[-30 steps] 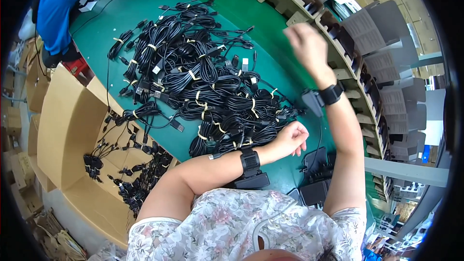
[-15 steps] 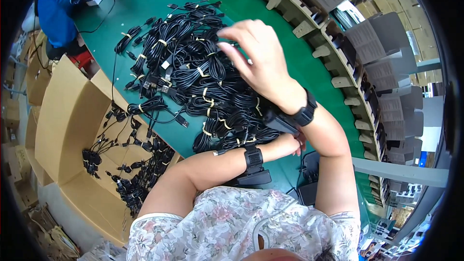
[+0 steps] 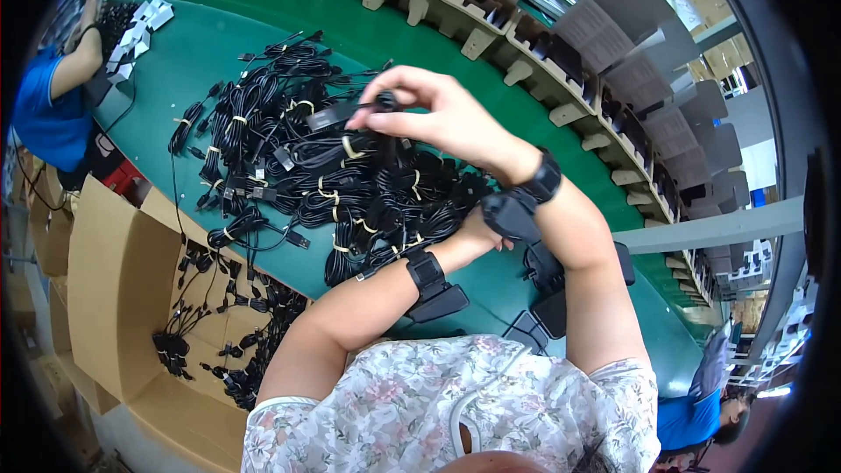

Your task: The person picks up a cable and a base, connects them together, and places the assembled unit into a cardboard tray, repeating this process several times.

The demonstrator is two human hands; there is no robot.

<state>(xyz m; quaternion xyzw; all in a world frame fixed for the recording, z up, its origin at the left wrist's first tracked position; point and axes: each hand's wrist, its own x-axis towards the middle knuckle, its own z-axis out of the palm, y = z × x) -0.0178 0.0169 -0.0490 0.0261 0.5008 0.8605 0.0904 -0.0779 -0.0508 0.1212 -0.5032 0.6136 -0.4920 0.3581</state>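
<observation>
**Coiled cable lifted over the heap, pinch at one end only**

The right hand (image 3: 442,118) is raised above the pile of black cables (image 3: 350,175) on the green bench (image 3: 201,44). Its thumb and fingertips (image 3: 385,88) are closed narrowly on a black cable bundle (image 3: 346,114), gripping it near the plug end; the rest of the coil sticks out past the fingertips toward the heap, with a yellowish tie (image 3: 350,149) showing just beneath them.

The left hand (image 3: 482,232) sits lower, under the right wrist and at the near edge of the pile. Its fingers are hidden behind the right forearm, so I cannot tell whether they are spread, curled or holding anything.

Beyond the left forearm, off the bench edge, an open cardboard box (image 3: 114,280) holds more loose cables.

Risks, as I judge them: the grip takes only a small part of the bundle, so the coil could swing or slip out. Loops hanging below the fingertips lie close to the tangled heap and could snag neighbouring cables, dragging several along. A loose tie could let the coil spring open.
</observation>
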